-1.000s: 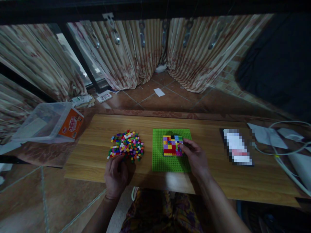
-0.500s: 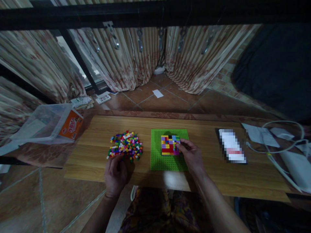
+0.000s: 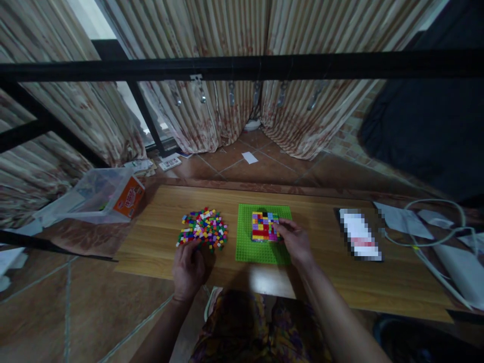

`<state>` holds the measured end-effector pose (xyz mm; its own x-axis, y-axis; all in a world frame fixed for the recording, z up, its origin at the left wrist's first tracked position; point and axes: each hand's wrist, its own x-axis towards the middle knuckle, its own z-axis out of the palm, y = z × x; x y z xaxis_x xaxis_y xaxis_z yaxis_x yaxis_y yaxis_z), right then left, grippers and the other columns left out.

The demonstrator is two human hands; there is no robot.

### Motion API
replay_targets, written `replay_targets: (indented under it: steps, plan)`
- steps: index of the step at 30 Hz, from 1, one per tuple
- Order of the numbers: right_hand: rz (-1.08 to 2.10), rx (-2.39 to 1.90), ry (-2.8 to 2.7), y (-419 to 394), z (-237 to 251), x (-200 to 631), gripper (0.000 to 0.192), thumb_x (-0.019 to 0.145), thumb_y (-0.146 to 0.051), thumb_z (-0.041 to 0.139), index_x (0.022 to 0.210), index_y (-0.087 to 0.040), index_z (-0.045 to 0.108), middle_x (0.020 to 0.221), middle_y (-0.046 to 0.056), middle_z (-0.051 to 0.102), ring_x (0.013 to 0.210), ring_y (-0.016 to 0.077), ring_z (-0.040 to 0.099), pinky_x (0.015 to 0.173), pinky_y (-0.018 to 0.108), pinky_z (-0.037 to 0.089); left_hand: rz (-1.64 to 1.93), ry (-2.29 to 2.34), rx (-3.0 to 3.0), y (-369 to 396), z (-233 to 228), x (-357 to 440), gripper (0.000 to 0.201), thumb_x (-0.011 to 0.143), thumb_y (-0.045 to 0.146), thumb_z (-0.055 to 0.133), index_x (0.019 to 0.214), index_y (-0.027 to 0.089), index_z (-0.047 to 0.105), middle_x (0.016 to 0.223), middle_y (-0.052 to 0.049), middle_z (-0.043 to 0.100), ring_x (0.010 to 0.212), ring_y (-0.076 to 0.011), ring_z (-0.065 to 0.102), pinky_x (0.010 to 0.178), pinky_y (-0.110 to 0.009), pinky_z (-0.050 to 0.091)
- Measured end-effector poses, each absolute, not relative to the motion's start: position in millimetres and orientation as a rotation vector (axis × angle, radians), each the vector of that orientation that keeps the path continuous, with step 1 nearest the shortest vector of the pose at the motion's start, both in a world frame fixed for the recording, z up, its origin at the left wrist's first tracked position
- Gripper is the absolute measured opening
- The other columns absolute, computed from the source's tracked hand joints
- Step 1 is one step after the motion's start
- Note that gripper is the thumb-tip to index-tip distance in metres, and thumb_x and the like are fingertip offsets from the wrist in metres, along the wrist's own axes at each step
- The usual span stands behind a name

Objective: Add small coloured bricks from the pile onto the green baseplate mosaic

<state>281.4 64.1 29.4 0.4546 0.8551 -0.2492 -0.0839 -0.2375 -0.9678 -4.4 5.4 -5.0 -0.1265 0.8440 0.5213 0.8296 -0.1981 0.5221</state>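
Observation:
A loose heap of small multicoloured toy bricks (image 3: pixel 204 228) lies on the left half of the wooden table. My left hand (image 3: pixel 188 264) rests at the heap's near edge with its fingers curled in; whatever may be between them is hidden. To the right of the heap lies a green studded baseplate (image 3: pixel 260 255). On it stands a square patch of joined bricks (image 3: pixel 262 227) in red, yellow, purple and blue. My right hand (image 3: pixel 297 242) touches the right side of this patch, thumb and forefinger pinched together. What the pinch holds is too small to make out.
A phone with a blurred screen (image 3: pixel 361 236) lies on the table (image 3: pixel 151 252) to the right. Beyond it are papers and white cables (image 3: pixel 427 262). A clear plastic box with an orange label (image 3: pixel 128 197) stands at the left. A dark rail (image 3: pixel 242 68) crosses before the curtains.
The head view has tilted and shifted, so the rail shows lower and the box farther right. Both hands stay about where they were, at the heap and the brick patch.

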Motion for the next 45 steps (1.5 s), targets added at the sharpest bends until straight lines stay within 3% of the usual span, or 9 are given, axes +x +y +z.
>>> replay_targets:
  steps: [19,26,31,35,40,45]
  plan:
    - [1.09,-1.633,-0.619,76,34,266,0.04,0.048,-0.047,0.083,0.07,-0.018,0.066,0.06,-0.001,0.065,0.05,0.0144,0.056,0.038,0.023,0.039,1.197,1.978,2.077,5,-5,-5,0.019,0.088,0.019,0.05,0.103,0.016,0.061,0.099,-0.009,0.064,0.098,-0.0219,0.061,0.086,-0.037,0.051]
    - [1.146,-1.473,-0.628,67,27,274,0.041,0.055,-0.051,0.081,0.073,-0.018,0.067,0.066,0.0,0.067,0.052,0.0119,0.055,0.046,0.023,0.044,1.22,1.967,2.081,6,-5,-5,0.019,0.088,0.019,0.049,0.103,0.016,0.061,0.099,-0.01,0.064,0.096,-0.0217,0.061,0.084,-0.037,0.051]
    - [0.91,-1.455,-0.627,48,20,276,0.034,0.067,-0.05,0.074,0.076,-0.018,0.067,0.069,0.0,0.065,0.052,0.0105,0.051,0.05,0.023,0.042,1.281,1.951,2.035,4,-3,-3,0.021,0.09,0.017,0.046,0.105,0.016,0.06,0.099,-0.009,0.064,0.097,-0.0203,0.061,0.085,-0.037,0.052]
    - [0.757,-1.499,-0.851,28,26,256,0.028,0.078,-0.046,0.066,0.083,-0.019,0.068,0.063,-0.001,0.062,0.056,0.013,0.053,0.056,0.025,0.042,1.32,1.976,1.974,1,-4,-1,0.025,0.091,0.014,0.042,0.109,0.018,0.06,0.101,-0.009,0.063,0.096,-0.0194,0.061,0.084,-0.036,0.052]
    - [0.8,-1.383,-1.33,15,37,216,0.019,0.086,-0.039,0.059,0.088,-0.023,0.069,0.087,0.003,0.07,0.078,0.018,0.064,0.071,0.029,0.049,1.405,2.027,1.885,-4,-6,-1,0.027,0.091,0.013,0.041,0.112,0.018,0.057,0.105,-0.009,0.06,0.102,-0.0198,0.058,0.088,-0.037,0.05]
    - [0.853,-1.238,-1.765,26,31,181,0.017,0.091,-0.031,0.051,0.093,-0.023,0.067,0.086,0.004,0.067,0.078,0.0181,0.063,0.07,0.03,0.05,1.507,2.074,1.815,-8,-5,-2,0.024,0.09,0.016,0.044,0.111,0.018,0.053,0.11,-0.011,0.058,0.104,-0.0217,0.056,0.09,-0.04,0.048]
